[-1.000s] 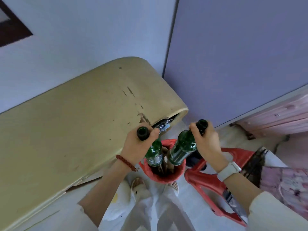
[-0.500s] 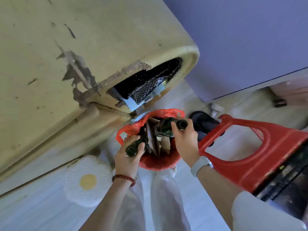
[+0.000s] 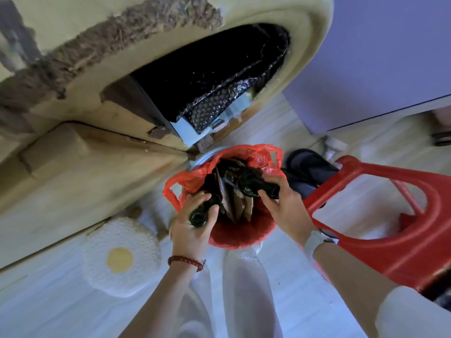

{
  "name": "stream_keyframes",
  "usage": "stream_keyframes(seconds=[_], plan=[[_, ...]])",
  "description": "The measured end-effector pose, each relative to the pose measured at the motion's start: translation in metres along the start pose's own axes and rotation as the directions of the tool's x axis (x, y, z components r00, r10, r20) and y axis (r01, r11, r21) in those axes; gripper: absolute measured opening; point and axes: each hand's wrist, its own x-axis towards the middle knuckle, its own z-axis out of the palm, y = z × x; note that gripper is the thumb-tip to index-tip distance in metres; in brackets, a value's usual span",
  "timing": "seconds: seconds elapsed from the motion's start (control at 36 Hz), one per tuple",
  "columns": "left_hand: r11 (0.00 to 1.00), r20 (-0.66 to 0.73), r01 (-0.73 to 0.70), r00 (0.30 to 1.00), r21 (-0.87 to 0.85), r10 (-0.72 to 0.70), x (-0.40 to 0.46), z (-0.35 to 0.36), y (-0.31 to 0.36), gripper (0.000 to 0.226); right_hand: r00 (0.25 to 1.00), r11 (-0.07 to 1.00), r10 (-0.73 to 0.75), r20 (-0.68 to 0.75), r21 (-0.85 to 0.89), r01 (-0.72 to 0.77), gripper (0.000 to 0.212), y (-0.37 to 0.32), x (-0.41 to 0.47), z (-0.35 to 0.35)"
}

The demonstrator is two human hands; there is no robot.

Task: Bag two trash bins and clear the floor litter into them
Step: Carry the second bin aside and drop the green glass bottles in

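Over the red-bagged bin (image 3: 240,236), your left hand (image 3: 192,230) and right hand (image 3: 284,208) each grip a bottle neck, left bottle (image 3: 203,212) and right bottle (image 3: 253,184) both pointing base-first into its mouth.

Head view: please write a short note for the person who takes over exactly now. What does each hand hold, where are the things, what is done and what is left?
Left hand: grips the neck of one green bottle, mouth toward the camera, body inside the bin.
Right hand: grips the second green bottle, lying across the bin opening.
The bin wears a red bag and already holds cardboard pieces.
Done: this bin is bagged, both bottles are at it.
Left: let both bottles go into the bag. The second bin is not in view.
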Motion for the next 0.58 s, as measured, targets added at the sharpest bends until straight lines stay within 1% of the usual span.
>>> stream_keyframes(seconds=[0.14, 0.25, 0.33, 0.39, 0.44, 0.5, 0.58], plan=[[1.000, 0.068, -0.008, 0.998, 0.022, 0.007, -0.001, 0.013, -0.001, 0.021, 1.000, 0.997, -0.029, 0.011, -0.071, 0.030, 0.032, 0.012, -0.008, -0.019], [0.999, 0.092, 0.004, 0.996, 0.043, -0.008, 0.004, 0.020, -0.007, 0.022, 0.996, 0.993, -0.065, 0.055, -0.090, 0.070, 0.032, 0.015, -0.007, -0.029], [0.992, 0.117, -0.081, 0.991, 0.100, 0.070, 0.009, 0.020, -0.010, 0.028, 0.989, 0.990, -0.097, 0.111, -0.088, 0.107, 0.034, 0.018, -0.008, -0.027], [0.972, 0.136, -0.185, 0.977, 0.145, 0.166, 0.008, 0.020, -0.013, 0.030, 0.984, 0.990, -0.115, 0.135, -0.066, 0.125, 0.034, 0.020, -0.010, -0.018], [0.942, 0.155, -0.273, 0.957, 0.194, 0.246, 0.004, 0.019, -0.017, 0.026, 0.979, 0.990, -0.117, 0.166, -0.065, 0.129, 0.036, 0.023, -0.011, -0.004], [0.909, 0.145, -0.329, 0.943, 0.255, 0.301, -0.001, 0.019, -0.021, 0.024, 0.975, 0.989, -0.101, 0.196, -0.090, 0.120, 0.041, 0.027, -0.012, 0.013], [0.854, 0.154, -0.386, 0.922, 0.349, 0.354, -0.012, 0.024, -0.030, 0.025, 0.977, 0.984, -0.077, 0.201, -0.141, 0.107, 0.049, 0.033, -0.016, 0.031]])
